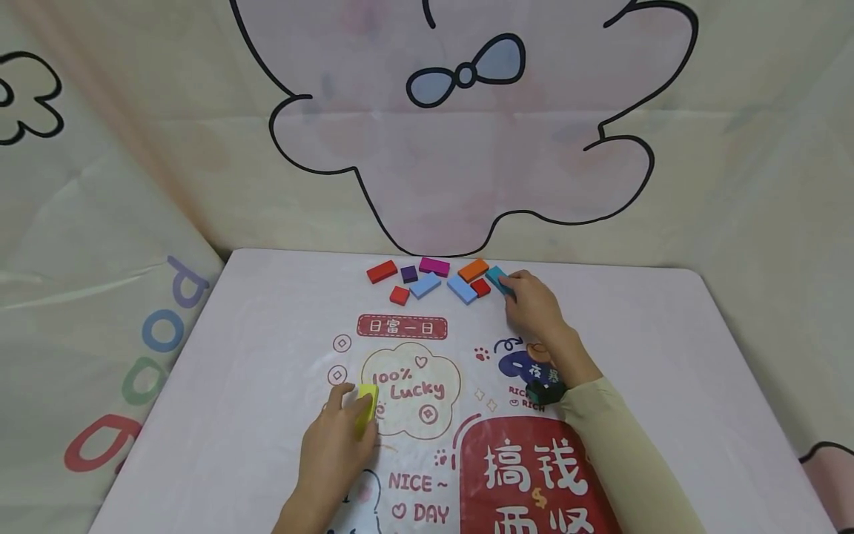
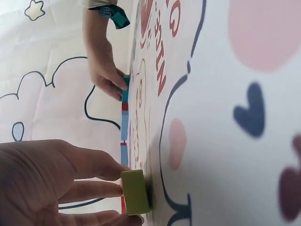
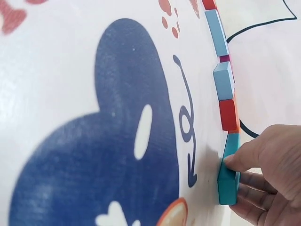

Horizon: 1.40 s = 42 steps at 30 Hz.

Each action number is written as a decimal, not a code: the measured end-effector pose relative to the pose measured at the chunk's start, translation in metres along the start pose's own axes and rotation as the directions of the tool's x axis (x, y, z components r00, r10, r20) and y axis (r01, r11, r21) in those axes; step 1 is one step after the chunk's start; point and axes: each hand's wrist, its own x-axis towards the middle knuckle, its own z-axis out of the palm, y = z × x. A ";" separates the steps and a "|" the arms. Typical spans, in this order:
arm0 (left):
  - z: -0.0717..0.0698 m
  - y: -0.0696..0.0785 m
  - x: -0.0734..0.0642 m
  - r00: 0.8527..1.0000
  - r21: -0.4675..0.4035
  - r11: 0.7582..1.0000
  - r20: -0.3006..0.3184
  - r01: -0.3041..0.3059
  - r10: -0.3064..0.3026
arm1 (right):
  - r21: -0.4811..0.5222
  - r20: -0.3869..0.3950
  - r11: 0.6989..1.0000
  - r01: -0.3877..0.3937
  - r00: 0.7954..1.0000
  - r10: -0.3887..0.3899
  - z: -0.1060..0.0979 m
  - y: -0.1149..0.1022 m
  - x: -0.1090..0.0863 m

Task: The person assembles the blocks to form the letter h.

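A yellow block (image 1: 366, 406) is held between the thumb and fingers of my left hand (image 1: 336, 445), low over the printed cloth near the "Lucky" cloud. The left wrist view shows the end of that yellow block (image 2: 135, 192) close to the surface. At the far side, my right hand (image 1: 535, 305) pinches a teal block (image 1: 497, 279) at the right end of the cluster. In the right wrist view, thumb and fingers lie on opposite sides of the teal block (image 3: 229, 181), beside a red block (image 3: 228, 115).
Several other blocks lie near the table's back edge: a red one (image 1: 382, 271), a purple one (image 1: 409, 274), a magenta one (image 1: 434, 267), an orange one (image 1: 474, 270) and light blue ones (image 1: 425, 285). Behind them hangs a printed curtain (image 1: 373, 133). The tabletop (image 1: 220, 415) has printed drawings.
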 end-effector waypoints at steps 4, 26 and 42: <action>0.003 0.001 -0.002 0.999 0.022 0.999 -0.012 -0.043 0.043 | 0.003 -0.005 1.000 -0.014 1.000 0.014 0.000 -0.002 -0.001; -0.014 -0.033 0.009 0.881 0.155 0.877 0.226 -0.455 0.417 | -0.059 0.233 0.996 0.073 0.971 -0.057 -0.020 -0.004 -0.009; -0.020 -0.039 0.020 0.847 0.089 0.871 0.300 -0.482 0.438 | -0.072 0.286 0.974 0.217 0.940 -0.188 -0.031 0.014 0.012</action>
